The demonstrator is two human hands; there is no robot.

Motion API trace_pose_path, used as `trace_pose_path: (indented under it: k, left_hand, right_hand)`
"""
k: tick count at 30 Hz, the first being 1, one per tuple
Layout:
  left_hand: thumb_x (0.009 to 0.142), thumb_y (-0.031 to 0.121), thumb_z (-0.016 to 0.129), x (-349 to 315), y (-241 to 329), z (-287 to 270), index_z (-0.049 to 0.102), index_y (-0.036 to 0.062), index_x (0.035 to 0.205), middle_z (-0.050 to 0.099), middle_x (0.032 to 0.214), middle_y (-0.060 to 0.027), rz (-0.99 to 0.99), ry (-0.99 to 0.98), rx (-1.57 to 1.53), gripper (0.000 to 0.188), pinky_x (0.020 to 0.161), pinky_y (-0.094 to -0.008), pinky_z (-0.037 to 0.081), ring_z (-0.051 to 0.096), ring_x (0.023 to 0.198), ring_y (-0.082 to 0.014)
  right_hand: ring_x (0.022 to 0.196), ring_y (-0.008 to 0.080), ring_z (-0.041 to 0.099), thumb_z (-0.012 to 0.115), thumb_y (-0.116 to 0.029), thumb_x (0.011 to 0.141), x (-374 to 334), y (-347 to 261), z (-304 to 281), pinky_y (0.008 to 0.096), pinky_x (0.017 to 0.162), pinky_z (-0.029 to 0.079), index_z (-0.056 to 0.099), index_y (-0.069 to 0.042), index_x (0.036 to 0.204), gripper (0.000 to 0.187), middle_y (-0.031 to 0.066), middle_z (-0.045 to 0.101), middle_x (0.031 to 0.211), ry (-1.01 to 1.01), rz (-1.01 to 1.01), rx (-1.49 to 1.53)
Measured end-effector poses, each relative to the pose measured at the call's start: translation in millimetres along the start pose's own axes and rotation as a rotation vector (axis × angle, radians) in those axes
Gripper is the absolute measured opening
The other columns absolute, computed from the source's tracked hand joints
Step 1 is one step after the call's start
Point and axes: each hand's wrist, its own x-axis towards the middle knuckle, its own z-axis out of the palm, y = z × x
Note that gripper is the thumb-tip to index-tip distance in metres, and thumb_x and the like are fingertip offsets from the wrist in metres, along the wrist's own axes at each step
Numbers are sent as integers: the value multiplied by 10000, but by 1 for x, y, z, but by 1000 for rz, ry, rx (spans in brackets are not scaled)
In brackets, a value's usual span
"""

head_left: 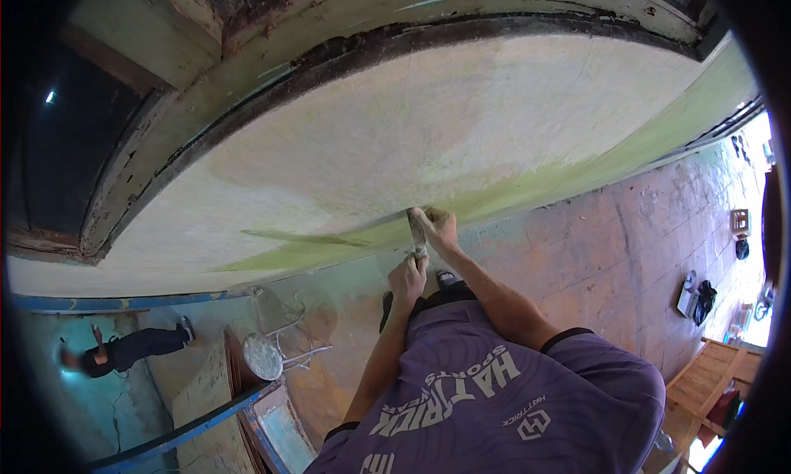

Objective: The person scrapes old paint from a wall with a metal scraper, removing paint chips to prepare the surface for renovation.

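plainly, left fingers (pixel 409 271) grip a scraper (pixel 418 238) while right fingers (pixel 436 218) pinch its blade (pixel 415 227).

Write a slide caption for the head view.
Left hand grips a scraper, right hand at its blade, beside a pale and green wall.

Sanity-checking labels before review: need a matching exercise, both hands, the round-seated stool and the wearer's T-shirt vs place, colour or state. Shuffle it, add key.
Things
1. Left hand
2. Right hand
3. Round-seated stool
4. Wearer's T-shirt

Place, colour or state
A. Purple with pale lettering
B. Fingers at the blade end of the scraper
C. In the lower left of the picture
D. Closed around the scraper's handle

Pairs: 1-D, 2-B, 3-C, 4-A
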Motion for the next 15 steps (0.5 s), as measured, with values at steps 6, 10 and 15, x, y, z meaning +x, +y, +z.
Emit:
trace_pose_path:
  k: [6, 10, 15]
  left_hand:
    - [946, 485, 443, 4, -3, 13, 638, 62, 903, 671, 769, -180, -3, -6, 24, 469, 631, -460, 513, 653, 691, -371]
    - [948, 486, 440, -3, 0, 16, 649, 65, 868, 670, 757, -182, 21, -63, 56, 477, 648, -472, 512, 655, 700, -376]
    - [941, 494, 451, 5, 15, 9, 654, 67, 841, 667, 745, -181, 40, 12, -27, 483, 629, -472, 510, 653, 677, -372]
  right_hand:
    - [552, 30, 442, 713, -335, 855, 7, 18, -5, 258, 479, 377, 620, 15, 665, 409, -37, 529, 549, -23, -19, -73]
    - [556, 33, 464, 714, -350, 852, -2, 5, -16, 262, 486, 389, 618, 20, 656, 430, -32, 535, 551, -24, 18, -131]
    - [553, 37, 461, 714, -373, 846, 4, -1, -17, 278, 487, 391, 613, 23, 655, 451, -19, 526, 541, 21, -10, -37]
